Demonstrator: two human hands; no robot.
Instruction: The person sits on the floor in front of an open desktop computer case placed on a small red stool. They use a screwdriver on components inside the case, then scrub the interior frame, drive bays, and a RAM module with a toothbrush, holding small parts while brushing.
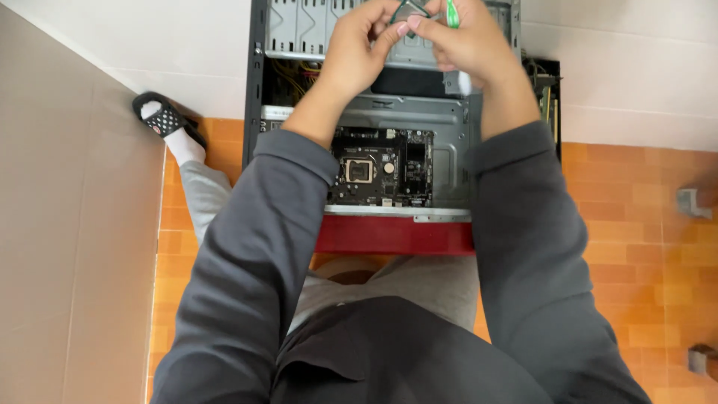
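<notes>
A: Looking down from beside the seated person, I note both hands raised over the open computer case (441,161). The left hand (355,52) and the right hand (467,45) are close together, fingertips pinched on a small square chip (410,10) with a dark rim, held near the top edge of the view.

B: Why held up there rather than set down?

A: My judgement: the raised position puts the part close to the eyes, and a two-handed edge grip avoids contact with its flat faces. The right hand also traps a green-handled tool (452,13) against the palm; its white tip (464,81) shows below the hand.

B: And the case?

A: It lies on its side on the orange tiled floor (636,224), open side up, with its red front panel (395,234) against the person's lap. That orientation presents the motherboard (381,166) flat and within reach. The square socket (360,170) sits on the board, well below the hands and empty as far as I can tell.

B: Anything else nearby?

A: A foot in a black slipper (166,120) rests at the left.
</notes>
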